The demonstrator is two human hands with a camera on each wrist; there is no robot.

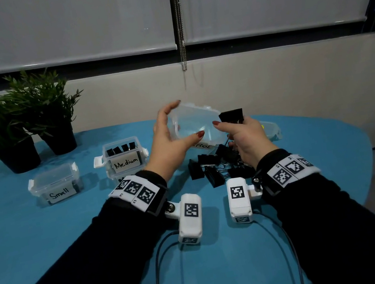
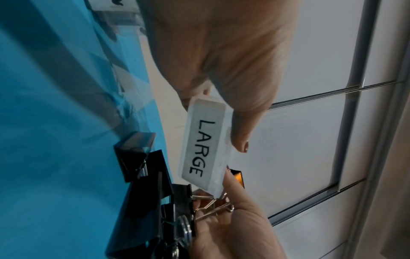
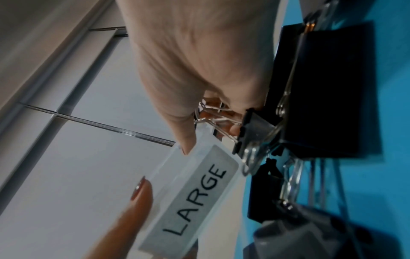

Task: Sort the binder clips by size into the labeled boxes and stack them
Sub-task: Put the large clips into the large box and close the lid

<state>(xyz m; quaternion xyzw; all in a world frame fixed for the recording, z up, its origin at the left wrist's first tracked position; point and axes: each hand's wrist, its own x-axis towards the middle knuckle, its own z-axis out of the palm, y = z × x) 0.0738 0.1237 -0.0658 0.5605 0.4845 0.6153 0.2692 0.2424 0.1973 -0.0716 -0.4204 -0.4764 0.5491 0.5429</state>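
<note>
Two hands work at mid-frame in the head view: the left hand [image 1: 171,136] grips the clear box labelled LARGE [image 1: 195,125] between thumb and curled fingers, lifted off the blue worktop [image 1: 78,236] and tilted with its open mouth toward the person, while the right hand [image 1: 245,135] pinches one large binder clip [image 1: 231,116] by its wire handles just at the box's right rim, its thumb against the box edge. To load the clip well, I judge it best to steady the box with the left hand, bring the black body in first, and lay it flat against a wall so later clips nest beside it; letting go only once it sits inside should stop it bouncing out. The pile of large clips [image 1: 213,165] lies on the worktop just below the hands, so the box could be set down beside it to spare lifting. At centre left the Medium box [image 1: 124,161] stands open with clips in a row, and the Small box [image 1: 55,185], further left, has its lid on. A loose lid [image 1: 272,129], probably the large box's, sits at the right behind the right hand, for closing before stacking.
</note>
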